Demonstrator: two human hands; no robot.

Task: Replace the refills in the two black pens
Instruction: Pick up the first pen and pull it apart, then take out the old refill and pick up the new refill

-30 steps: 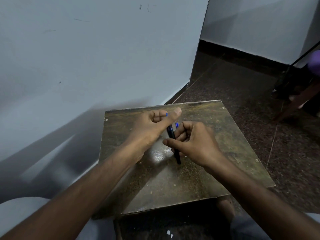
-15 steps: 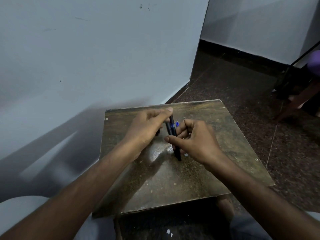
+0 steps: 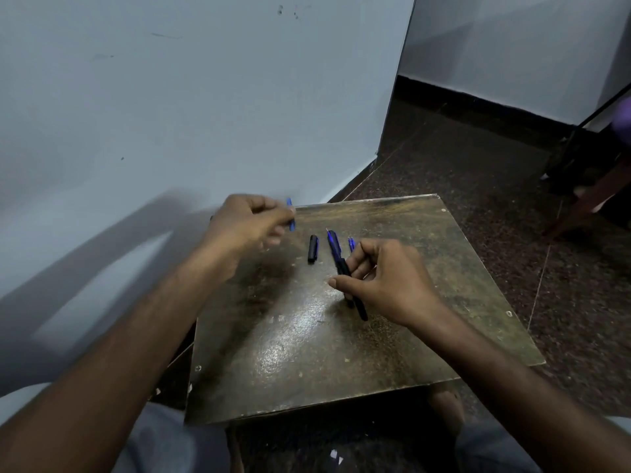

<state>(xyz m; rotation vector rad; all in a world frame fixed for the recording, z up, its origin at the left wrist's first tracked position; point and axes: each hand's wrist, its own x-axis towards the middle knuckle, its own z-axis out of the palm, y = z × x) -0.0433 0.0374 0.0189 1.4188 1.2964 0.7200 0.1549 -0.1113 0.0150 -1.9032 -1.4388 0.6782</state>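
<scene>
My right hand (image 3: 386,285) grips a black pen body (image 3: 341,264) over the middle of the wooden board (image 3: 307,353); a blue refill with a fine tip shows along the pen's far end. A second blue piece (image 3: 351,244) pokes out past my right fingers. My left hand (image 3: 249,227) is raised at the board's far left corner, pinching a thin blue refill (image 3: 290,215). A short black pen cap or barrel piece (image 3: 313,248) lies alone on the board between the hands.
The board rests low over my lap beside a pale wall (image 3: 170,97) on the left. Dark speckled floor (image 3: 478,165) stretches to the right, with a wooden furniture leg (image 3: 587,203) at the far right. Small paper scraps (image 3: 336,456) lie below the board's near edge.
My left hand has pulled away to the left with a blue refill. A short black piece that was between the hands now lies on the board. The right hand stays put.
</scene>
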